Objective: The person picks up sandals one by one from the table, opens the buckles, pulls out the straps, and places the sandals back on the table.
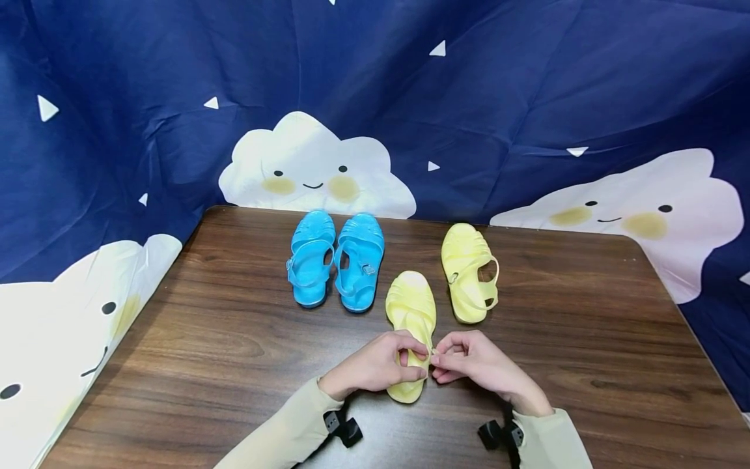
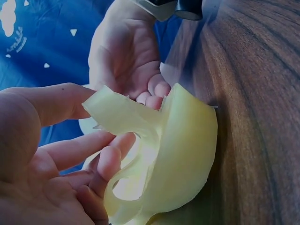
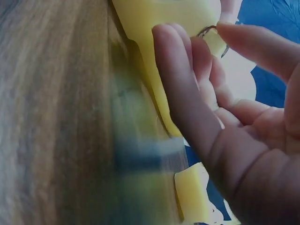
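The grip is a near-closed pinch: left hand on the strap of the near yellow sandal, right hand on its buckle, apparently steadying both.

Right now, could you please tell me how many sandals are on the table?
4: a blue sandal at the left, another blue sandal just right of it, a yellow sandal farthest right, and a second yellow sandal nearer the front.

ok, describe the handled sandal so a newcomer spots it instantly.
Brown wooden table: a blue sandal pair stands left, a yellow sandal right. Between them, lower in the head view, sits the other yellow sandal, the only one with the left hand and right hand at its strap.
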Available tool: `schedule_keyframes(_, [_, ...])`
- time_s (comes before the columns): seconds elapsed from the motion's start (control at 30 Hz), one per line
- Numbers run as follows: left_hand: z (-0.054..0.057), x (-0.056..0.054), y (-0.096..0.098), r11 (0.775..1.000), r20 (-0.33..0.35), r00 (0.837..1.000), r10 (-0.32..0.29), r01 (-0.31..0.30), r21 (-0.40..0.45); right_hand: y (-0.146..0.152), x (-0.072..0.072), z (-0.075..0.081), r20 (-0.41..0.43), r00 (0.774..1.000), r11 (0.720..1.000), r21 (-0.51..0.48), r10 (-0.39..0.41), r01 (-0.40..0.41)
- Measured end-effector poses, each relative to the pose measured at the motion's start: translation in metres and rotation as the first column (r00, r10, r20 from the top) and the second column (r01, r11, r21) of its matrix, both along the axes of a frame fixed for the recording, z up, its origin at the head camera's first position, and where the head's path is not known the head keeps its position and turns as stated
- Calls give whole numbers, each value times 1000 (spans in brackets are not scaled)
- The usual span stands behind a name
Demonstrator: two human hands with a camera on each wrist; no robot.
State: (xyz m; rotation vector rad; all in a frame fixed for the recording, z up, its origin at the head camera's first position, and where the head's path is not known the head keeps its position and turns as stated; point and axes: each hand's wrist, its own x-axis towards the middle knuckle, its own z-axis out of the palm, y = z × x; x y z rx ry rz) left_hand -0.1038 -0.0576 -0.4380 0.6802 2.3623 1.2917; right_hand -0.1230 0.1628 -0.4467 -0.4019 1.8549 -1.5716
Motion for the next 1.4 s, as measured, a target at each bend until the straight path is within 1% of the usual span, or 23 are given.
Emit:
schedule_keyframes(0.1, [-1, 0, 0, 1000, -11, 1000, -13, 13, 3, 1, 0, -1, -11, 1000, 1000, -7, 15, -16])
schedule_keyframes(0.2, [-1, -1, -1, 1000, -8, 1000, -21, 21, 7, 1, 0, -3, -3, 1000, 1000, -21, 20, -20])
schedule_keyframes(0.33, [0, -1, -1, 1000, -3, 1000, -22, 22, 8, -1, 0, -4, 2, 1000, 1000, -23, 0, 0])
schedule_keyframes(0.4, [0, -1, -1, 1000, -25, 999, -27, 27, 2, -4, 1, -5, -3, 1000, 1000, -12, -14, 14])
schedule_keyframes(0.5, [1, 0, -2, 1000, -38, 999, -31, 31, -3, -7, 2, -6, -7, 999, 999, 6, -36, 36])
schedule_keyframes(0.6, [1, 1, -1, 1000, -30, 999, -26, 25, -12, -10, 3, -5, 5, 998, 998, 19, -55, 55])
schedule_keyframes(0.63, [2, 1, -1, 1000, -12, 1000, -19, 19, -10, -11, 3, -5, 9, 998, 998, 25, -61, 61])
schedule_keyframes(0.73, [1, 1, 0, 1000, 3, 1000, -13, 13, -17, -13, 4, -3, 9, 997, 996, 49, -75, 74])
schedule_keyframes(0.93, [2, 1, 1, 1000, 12, 1000, -20, 20, -17, -17, 5, -3, 13, 996, 993, 85, -88, 87])
schedule_keyframes(1.1, [4, 2, 0, 999, 10, 1000, -23, 24, -24, -19, 6, -5, 43, 994, 992, 73, -102, 99])
schedule_keyframes(1.27, [4, 1, 0, 1000, 4, 1000, -18, 18, -22, -19, 5, -5, 65, 992, 993, 61, -106, 102])
schedule_keyframes(1.4, [2, 1, 0, 1000, 7, 1000, -10, 10, -11, -12, 3, -2, 38, 995, 994, 70, -88, 85])
